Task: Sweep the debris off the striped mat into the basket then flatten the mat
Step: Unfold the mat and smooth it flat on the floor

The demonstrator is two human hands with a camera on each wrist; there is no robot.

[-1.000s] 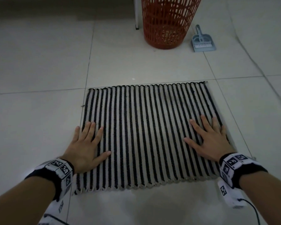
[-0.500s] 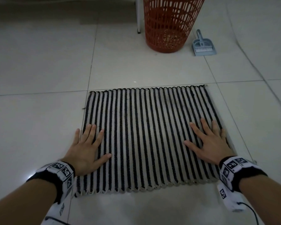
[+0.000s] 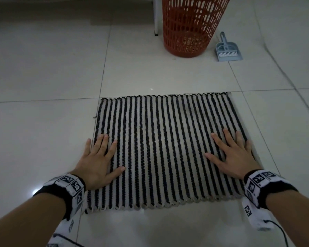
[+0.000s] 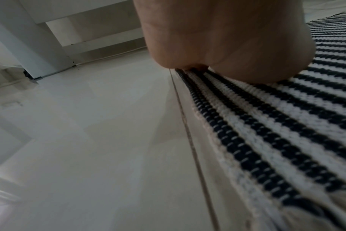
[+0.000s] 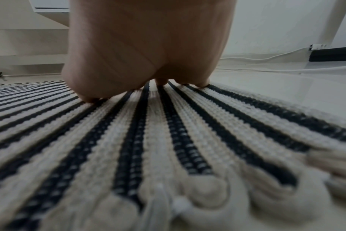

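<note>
Both hands (image 3: 98, 161) (image 3: 234, 155) flat on mat (image 3: 164, 148)

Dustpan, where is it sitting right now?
In the head view the dustpan lies on the floor tiles at upper right, just right of the orange basket and beyond the striped mat.

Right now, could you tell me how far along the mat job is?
Sweeping looks done: the striped mat shows no debris, and the dustpan sits beside the basket. Flattening is in hand: left hand and right hand press flat. Little seems left.
</note>
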